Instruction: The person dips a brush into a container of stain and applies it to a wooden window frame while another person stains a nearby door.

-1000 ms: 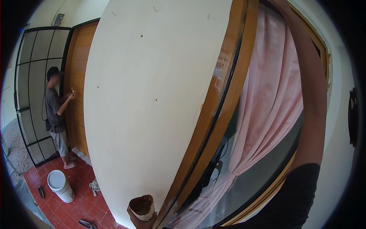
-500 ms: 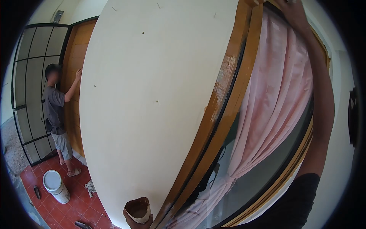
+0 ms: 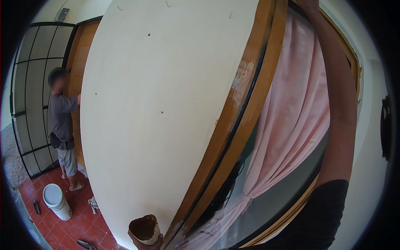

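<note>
At the bottom, my left hand (image 3: 146, 246) is wrapped round a cup (image 3: 151, 234) with an uneven rim and brown stuff inside, like paint or stain. The cup is held close to the wall, beside the lower part of the brown wooden window frame (image 3: 227, 112). A scraped pale patch (image 3: 243, 81) shows on that frame. My right arm reaches up across the window to the top of the frame. Only part of my right hand (image 3: 308, 5) shows at the upper edge; its fingers and anything in them are cut off.
A pink curtain (image 3: 287, 112) hangs behind the glass. The cream wall (image 3: 166, 75) has small holes and nails. At left a person (image 3: 63, 116) stands at a wooden door beside a black-framed gate (image 3: 35, 91). A lidded bucket (image 3: 58, 204), sandals and a rag (image 3: 93, 204) are on red tiles.
My right hand has moved left and up, partly out of view. The view has shifted slightly, and the cup appears a little further left. The person at the door has lowered their raised arm.
</note>
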Demonstrator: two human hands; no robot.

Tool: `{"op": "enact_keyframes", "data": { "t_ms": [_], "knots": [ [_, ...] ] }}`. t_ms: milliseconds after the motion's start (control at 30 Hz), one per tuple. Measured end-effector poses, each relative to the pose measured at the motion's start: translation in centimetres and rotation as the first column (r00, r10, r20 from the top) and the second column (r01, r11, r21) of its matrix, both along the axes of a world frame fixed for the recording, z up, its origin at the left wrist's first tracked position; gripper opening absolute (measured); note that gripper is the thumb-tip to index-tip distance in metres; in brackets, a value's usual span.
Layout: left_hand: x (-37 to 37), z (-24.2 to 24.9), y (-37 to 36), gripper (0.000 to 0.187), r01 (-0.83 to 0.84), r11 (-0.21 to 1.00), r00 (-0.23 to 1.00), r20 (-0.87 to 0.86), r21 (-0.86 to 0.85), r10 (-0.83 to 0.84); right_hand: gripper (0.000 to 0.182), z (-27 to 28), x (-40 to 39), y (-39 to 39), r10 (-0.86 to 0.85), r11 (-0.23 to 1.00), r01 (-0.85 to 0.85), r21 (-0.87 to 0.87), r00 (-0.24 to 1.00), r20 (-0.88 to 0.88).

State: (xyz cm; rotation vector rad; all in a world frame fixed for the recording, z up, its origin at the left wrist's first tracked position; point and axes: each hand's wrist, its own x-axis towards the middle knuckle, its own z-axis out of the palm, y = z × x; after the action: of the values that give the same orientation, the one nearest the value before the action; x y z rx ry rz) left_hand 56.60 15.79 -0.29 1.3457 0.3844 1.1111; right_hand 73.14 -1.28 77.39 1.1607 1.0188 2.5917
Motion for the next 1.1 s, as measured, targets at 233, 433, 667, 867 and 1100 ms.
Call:
{"op": "enact_keyframes", "data": {
  "t_ms": [233, 433, 667, 867, 1100],
  "knots": [
    [0.5, -1.4, -0.3, 0.087, -0.053, 0.999, 0.999, 0.000, -0.010, 0.053, 0.018, -6.8, -2.8, -1.2, -0.048, 0.962, -0.038, -0.271, 0.951, -0.305],
    [0.8, -0.3, -0.7, 0.088, -0.044, 0.998, 0.996, -0.070, 0.044, 0.047, 0.025, -7.6, -5.7, -1.7, 0.156, 0.955, -0.266, -0.129, 0.822, -0.547],
    [1.2, -0.9, -0.8, 0.091, -0.055, 0.998, 0.998, -0.004, -0.016, 0.055, 0.036, -8.1, -4.6, -0.1, -0.011, 0.997, -0.051, -0.054, 0.623, -0.782],
    [0.8, -1.1, 0.0, 0.094, -0.054, 0.997, 0.998, 0.011, -0.056, 0.055, 0.037, -7.8, -3.8, -0.7, -0.059, 0.986, -0.080, -0.145, 0.649, -0.759],
    [0.9, -0.7, 0.2, 0.096, -0.088, 0.996, 0.996, -0.024, 0.024, 0.088, 0.036, -5.1, -3.3, 0.0, 0.049, 0.997, -0.073, -0.004, 0.710, -0.702]
  ]
}}
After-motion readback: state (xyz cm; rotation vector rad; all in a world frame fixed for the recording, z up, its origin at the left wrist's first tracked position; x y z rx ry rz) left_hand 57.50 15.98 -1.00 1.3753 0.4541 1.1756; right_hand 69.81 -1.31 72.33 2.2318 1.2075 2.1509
